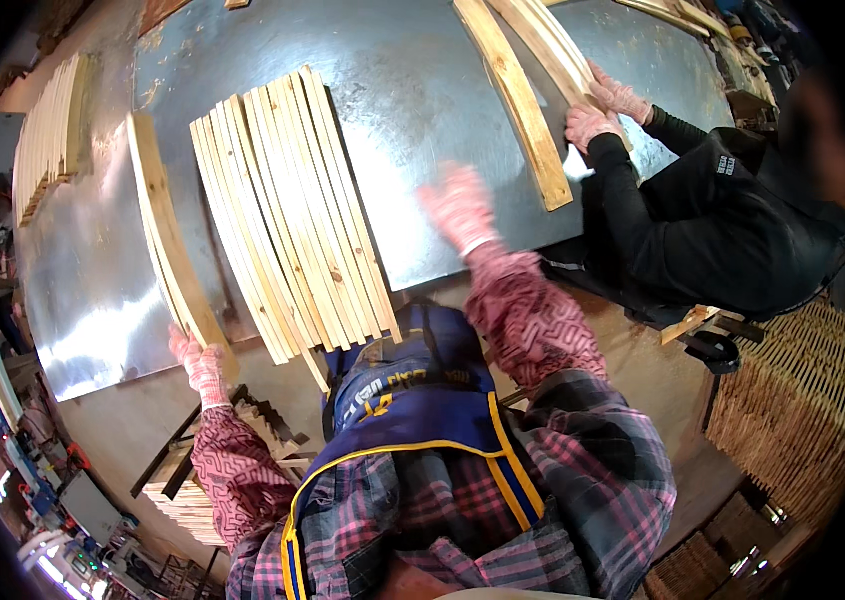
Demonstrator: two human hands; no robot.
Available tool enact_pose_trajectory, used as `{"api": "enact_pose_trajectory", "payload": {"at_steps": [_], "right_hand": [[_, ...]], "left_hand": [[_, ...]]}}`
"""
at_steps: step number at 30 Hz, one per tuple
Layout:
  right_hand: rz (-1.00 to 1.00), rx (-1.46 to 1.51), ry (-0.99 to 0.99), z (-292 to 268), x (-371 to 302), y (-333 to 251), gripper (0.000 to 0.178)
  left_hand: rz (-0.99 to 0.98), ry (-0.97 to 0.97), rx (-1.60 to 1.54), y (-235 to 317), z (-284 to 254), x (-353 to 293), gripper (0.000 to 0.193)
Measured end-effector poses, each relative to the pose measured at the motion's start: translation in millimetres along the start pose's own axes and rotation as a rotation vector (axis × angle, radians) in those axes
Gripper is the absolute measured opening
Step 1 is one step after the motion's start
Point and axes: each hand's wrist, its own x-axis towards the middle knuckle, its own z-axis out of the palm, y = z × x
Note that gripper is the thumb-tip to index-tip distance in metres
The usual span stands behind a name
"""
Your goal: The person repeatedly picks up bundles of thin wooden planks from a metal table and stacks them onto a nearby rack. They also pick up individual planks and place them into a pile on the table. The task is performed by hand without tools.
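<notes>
My left hand (199,362), in a pink-and-white glove, is closed round the near end of a wooden board (171,225) at the left of the metal tabletop. The board's far end reaches up the table. Between my hands lies a row of narrow wooden slats (288,205), side by side, their near ends jutting past the table edge towards my apron. My right hand (461,205), gloved alike, is in the air over the tabletop, right of the row. It is smeared by motion, so its fingers do not show clearly.
A co-worker in black (683,215) grips long slats (553,50) at the right. A separate board (518,100) lies nearer on the metal table (393,90). More slats (51,135) stand in a row at the far left. Stacked wood (793,400) sits at the lower right.
</notes>
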Motion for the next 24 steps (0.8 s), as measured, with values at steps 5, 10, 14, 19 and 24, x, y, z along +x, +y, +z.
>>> {"api": "enact_pose_trajectory", "payload": {"at_steps": [5,10,14,19,24], "right_hand": [[0.378,-0.200,0.059,-94,11,144,0.084],[0.161,0.574,-0.130,-108,-25,76,0.074],[0.117,1.214,-0.254,-65,-60,-25,0.034],[-0.150,0.653,-0.636,9,-61,-150,0.077],[-0.025,0.379,-0.737,-17,-108,-300,0.088]], "left_hand": [[0.086,-0.182,0.316,26,-21,-21,0.095],[-0.374,-0.291,0.420,53,1,-1,0.110],[-0.356,-0.261,0.381,92,22,-8,0.109],[-0.350,-0.315,0.506,121,53,-6,0.114],[-0.495,-0.520,-0.343,121,29,3,0.097]]}}
